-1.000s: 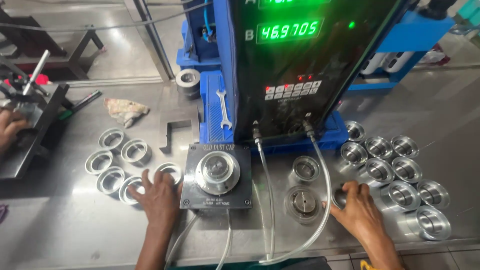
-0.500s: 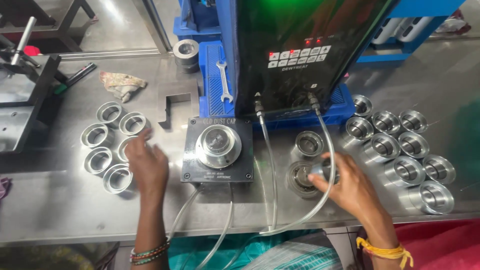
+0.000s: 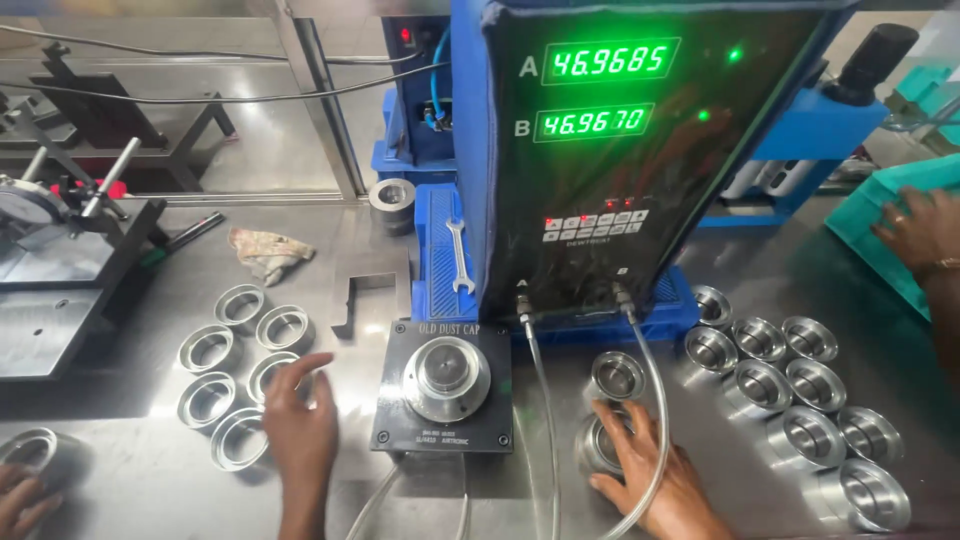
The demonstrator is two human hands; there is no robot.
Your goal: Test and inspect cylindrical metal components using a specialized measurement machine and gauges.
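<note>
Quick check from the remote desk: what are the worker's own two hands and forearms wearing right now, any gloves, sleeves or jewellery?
The left hand and right hand are both bare: no gloves, and no rings that I can make out. No sleeves show on the forearms in the head view. The wrists are cut off at the bottom edge, so wristwear cannot be told.

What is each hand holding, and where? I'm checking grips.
The right hand wraps its fingers around the side of a metal cup. The left hand lies flat beside the rings, holding nothing.

Silver metal cups [image 3: 808, 437], blue gauge unit [image 3: 620, 150]
</note>
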